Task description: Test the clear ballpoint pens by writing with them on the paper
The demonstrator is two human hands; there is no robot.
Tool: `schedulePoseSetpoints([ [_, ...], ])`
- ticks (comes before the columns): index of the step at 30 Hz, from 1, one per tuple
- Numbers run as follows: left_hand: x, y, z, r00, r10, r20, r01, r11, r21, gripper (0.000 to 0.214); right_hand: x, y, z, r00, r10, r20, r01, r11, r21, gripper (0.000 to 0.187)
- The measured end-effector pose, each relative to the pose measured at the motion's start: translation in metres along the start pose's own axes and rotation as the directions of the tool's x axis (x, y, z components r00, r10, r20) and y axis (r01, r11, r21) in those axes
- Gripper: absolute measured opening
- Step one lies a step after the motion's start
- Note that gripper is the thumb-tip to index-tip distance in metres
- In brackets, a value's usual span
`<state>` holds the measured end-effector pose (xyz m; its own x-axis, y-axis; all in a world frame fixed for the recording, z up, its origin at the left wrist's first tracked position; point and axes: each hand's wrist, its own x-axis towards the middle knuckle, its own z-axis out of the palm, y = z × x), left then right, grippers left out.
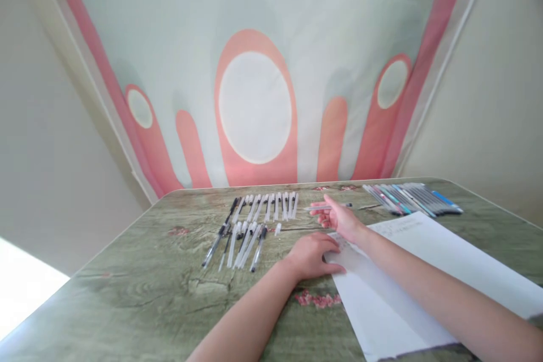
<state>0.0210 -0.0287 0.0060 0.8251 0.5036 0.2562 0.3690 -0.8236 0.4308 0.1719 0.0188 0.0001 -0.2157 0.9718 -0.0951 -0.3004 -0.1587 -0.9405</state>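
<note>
My right hand (343, 223) is closed on a slim clear pen (348, 205) with a dark end, held roughly level over the far left corner of the paper. The large white sheet of paper (407, 283) bears small faint marks along its far edge. My left hand (311, 254) lies palm down at the sheet's left edge, thumb stretched out and fingers apart, touching the paper. To its left, a small white pen cap (278, 229) lies loose on the table.
A row of white-capped pens (267, 206) lies at the table's back, with a nearer group of clear and black-capped pens (244, 244). Many grey pens, some pink and blue (411, 199), lie at the back right. The wood-patterned table (139, 283) meets a pink-and-white patterned wall hanging (254, 107).
</note>
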Motion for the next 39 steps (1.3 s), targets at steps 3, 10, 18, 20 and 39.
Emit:
schedulePoseSetpoints([
  [3, -0.001, -0.002, 0.004, 1.0, -0.014, 0.007, 0.014, 1.0, 0.013, 0.041, 0.009, 0.015, 0.004, 1.0, -0.004, -0.028, 0.006, 0.997, 0.078, 0.034],
  [10, -0.001, -0.002, -0.008, 0.996, -0.087, 0.024, 0.084, 0.99, 0.117, 0.027, -0.001, 0.027, 0.003, 0.992, -0.097, -0.083, 0.104, 0.991, 0.082, 0.025],
  [18, -0.022, -0.035, -0.087, 0.917, -0.394, -0.064, 0.399, 0.891, 0.218, 0.018, 0.001, 0.026, 0.0, 0.996, -0.082, -0.023, 0.084, 0.991, 0.101, 0.026],
  [20, -0.029, -0.044, -0.097, 0.898, -0.435, -0.07, 0.44, 0.874, 0.208, 0.018, 0.001, 0.027, 0.0, 0.997, -0.079, -0.021, 0.081, 0.99, 0.112, 0.026],
  [39, -0.04, -0.064, -0.08, 0.827, -0.535, 0.174, 0.459, 0.821, 0.339, 0.014, 0.001, 0.026, -0.001, 0.998, -0.063, -0.022, 0.066, 0.991, 0.119, 0.024],
])
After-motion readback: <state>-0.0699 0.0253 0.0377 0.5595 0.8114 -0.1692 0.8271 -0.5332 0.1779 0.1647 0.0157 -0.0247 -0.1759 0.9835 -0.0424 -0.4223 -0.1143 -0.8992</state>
